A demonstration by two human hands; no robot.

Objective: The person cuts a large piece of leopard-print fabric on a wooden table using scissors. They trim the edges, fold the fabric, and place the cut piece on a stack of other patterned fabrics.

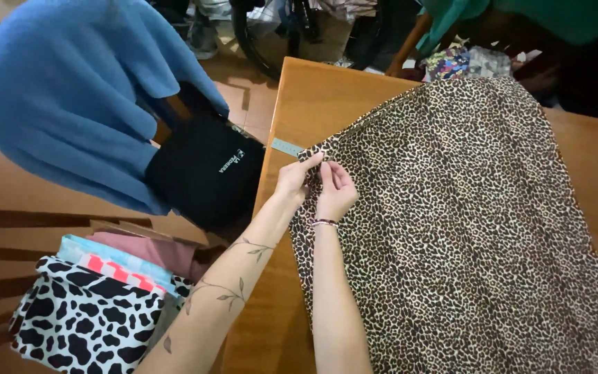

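A large leopard-print fabric (pixel 465 221) lies spread over a wooden table (pixel 313 97). My left hand (pixel 297 179) pinches the fabric's left corner near its top edge. My right hand (pixel 335 192) rests right beside it on the same edge, fingers bent against the cloth; a thin bracelet circles that wrist. A pale green measuring tape (pixel 286 147) pokes out from under the fabric corner, just above my hands.
A blue fleece garment (pixel 70 90) drapes over a chair at the left, with a black bag (pixel 205 173) below it. Folded fabrics, one cow-print (pixel 84 318), are stacked at the lower left. More cloth piles sit beyond the table's far end.
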